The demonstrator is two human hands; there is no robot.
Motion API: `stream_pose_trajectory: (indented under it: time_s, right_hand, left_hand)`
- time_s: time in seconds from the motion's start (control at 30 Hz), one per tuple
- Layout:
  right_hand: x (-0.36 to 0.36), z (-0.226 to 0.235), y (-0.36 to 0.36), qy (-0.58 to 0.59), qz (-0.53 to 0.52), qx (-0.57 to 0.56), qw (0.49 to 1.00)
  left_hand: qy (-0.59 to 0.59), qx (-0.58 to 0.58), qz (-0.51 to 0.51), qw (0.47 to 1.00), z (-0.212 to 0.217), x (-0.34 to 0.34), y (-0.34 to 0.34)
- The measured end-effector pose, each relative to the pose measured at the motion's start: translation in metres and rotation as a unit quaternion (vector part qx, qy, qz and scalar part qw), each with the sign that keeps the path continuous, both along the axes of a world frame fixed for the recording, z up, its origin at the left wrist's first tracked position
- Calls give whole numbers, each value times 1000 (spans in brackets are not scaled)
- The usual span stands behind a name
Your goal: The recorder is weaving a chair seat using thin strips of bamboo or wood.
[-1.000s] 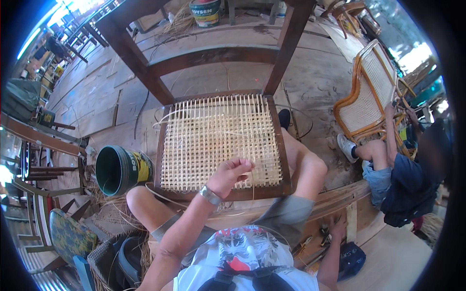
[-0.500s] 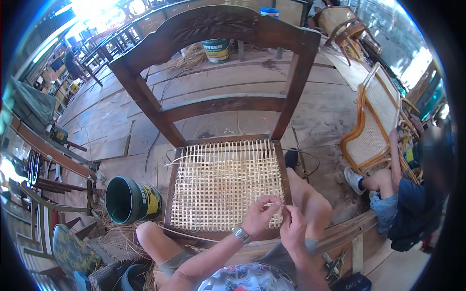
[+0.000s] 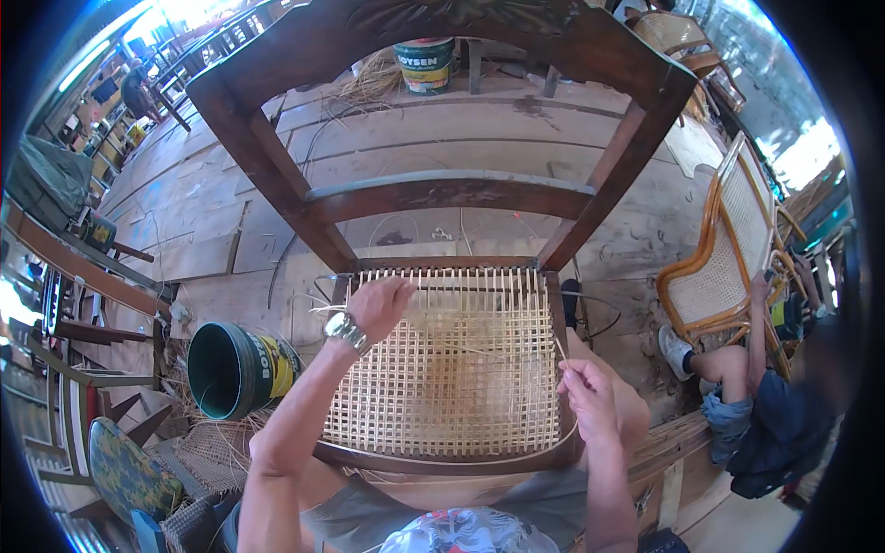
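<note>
A dark wooden chair with a carved back stands in front of me. Its seat is a woven cane panel; toward the back rail, mostly lengthwise strands show, with few crossing them. My left hand, a metal watch on its wrist, is over the back left of the seat, fingers curled down; its fingertips are hidden. Beside the right seat rail, my right hand pinches a thin cane strand between thumb and fingers. Loose strand ends stick out at the left rear corner.
A green bucket lies tipped on its side at left; another bucket stands beyond the chair. On the right, a person sits by a rattan chair with cane panels. Chair frames crowd the left.
My left hand has gone from the front right of the seat to its back left. My right hand has shifted right and slightly up, with a strand now visible in it. The chair looks closer.
</note>
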State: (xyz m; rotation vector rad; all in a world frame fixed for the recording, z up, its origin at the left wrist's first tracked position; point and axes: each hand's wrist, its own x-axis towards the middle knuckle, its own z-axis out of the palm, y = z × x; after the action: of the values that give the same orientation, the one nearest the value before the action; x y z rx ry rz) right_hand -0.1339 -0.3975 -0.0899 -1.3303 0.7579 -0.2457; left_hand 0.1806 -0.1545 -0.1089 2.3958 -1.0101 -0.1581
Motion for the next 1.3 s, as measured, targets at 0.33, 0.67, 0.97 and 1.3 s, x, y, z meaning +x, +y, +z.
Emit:
stream_pose_trajectory:
  time_s: [0.33,0.67,0.97,1.3]
  right_hand:
    - [57,-39,4,-9,-15,-118,993]
    - [88,-30,11,13,-13,-183,983]
    - [99,-34,18,-1,-17,-167,986]
    - [71,-25,-1,15,-43,-279,959]
  left_hand:
    - [-3,16,78,997,-7,-28,49]
    - [-101,-66,148,982,-6,35,96]
    - [68,16,-69,995,10,-85,-28]
    - [125,118,25,985,-4,-154,-134]
